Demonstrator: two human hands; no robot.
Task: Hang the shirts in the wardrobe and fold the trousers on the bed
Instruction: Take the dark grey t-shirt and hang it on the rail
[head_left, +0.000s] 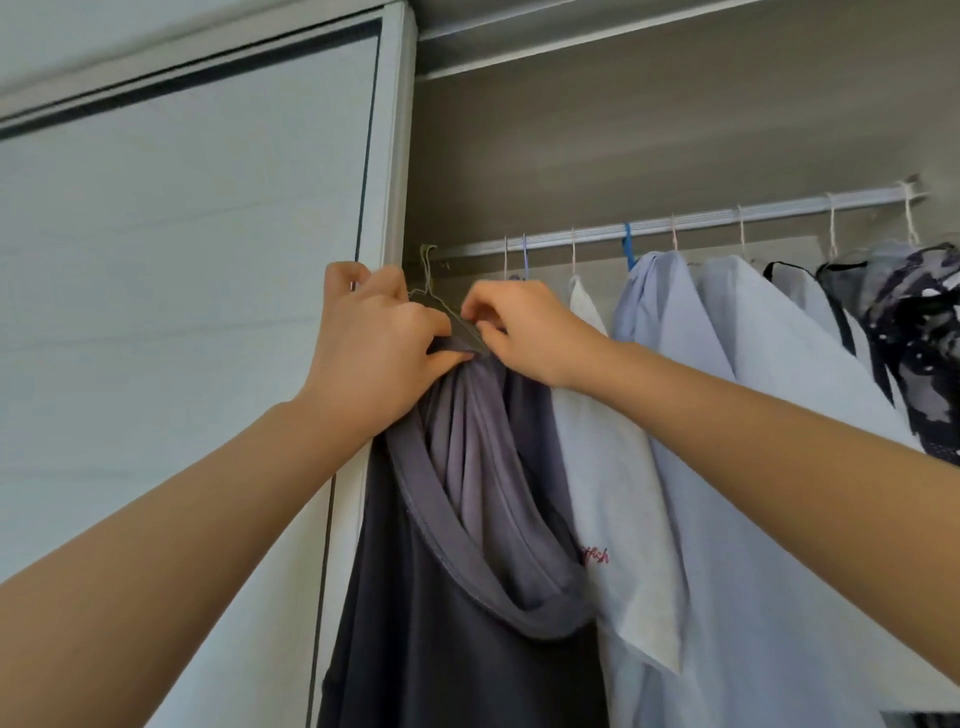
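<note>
I saw my left hand (374, 332) gripping the grey shirt (467, 519) at its collar | my right hand (524, 332) pinching it on the wire hanger (431, 293) | hook at the left end of the rail (675, 226) | white shirt (613, 467) hanging just beside.

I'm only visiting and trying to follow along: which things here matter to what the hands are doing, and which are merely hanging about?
Part of the job:
- grey shirt, pinched at its top by the left hand and right hand
- wire hanger
- wardrobe rail

Merely there:
- white T-shirt
- pale blue shirts
- dark patterned garment
- sliding door
</note>
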